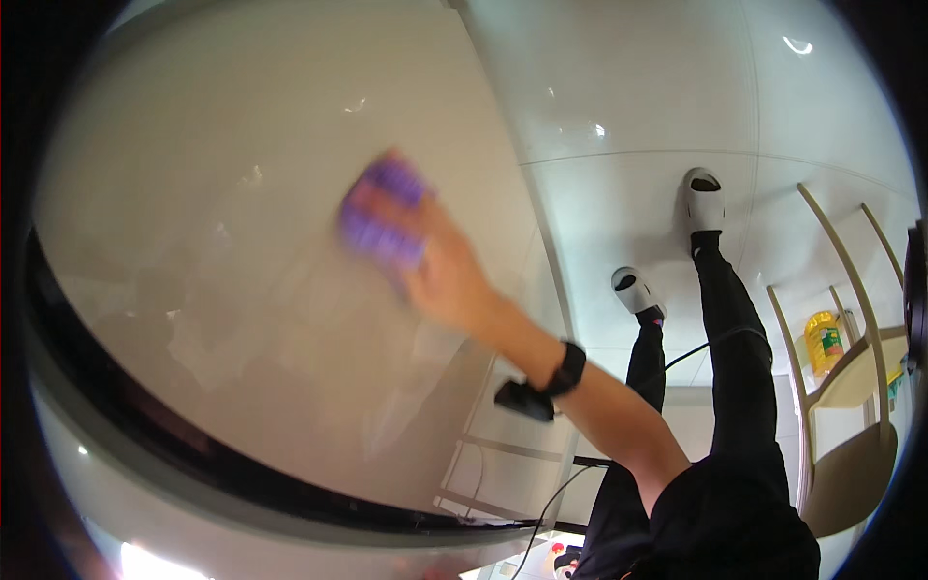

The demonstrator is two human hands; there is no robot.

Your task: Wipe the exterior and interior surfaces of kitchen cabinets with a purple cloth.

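Observation:
My right hand (442,268) presses a purple cloth (384,243) against a large glossy beige panel (254,312). Hand and cloth are motion-blurred, so the finger outlines are soft. Parts of the cloth show on both sides of the fingers. A black strap (569,370) circles the wrist, with a small black device (523,401) on it. Cloudy, uneven patches mark the panel below and left of the cloth. My left hand is out of view.
A dark strip (181,457) borders the panel's lower left. To the right lies the pale tiled floor (638,94), with my legs and slippers. A beige chair (848,471) stands at far right, near a bottle of yellow liquid (824,342). A black cable (540,522) hangs near my body.

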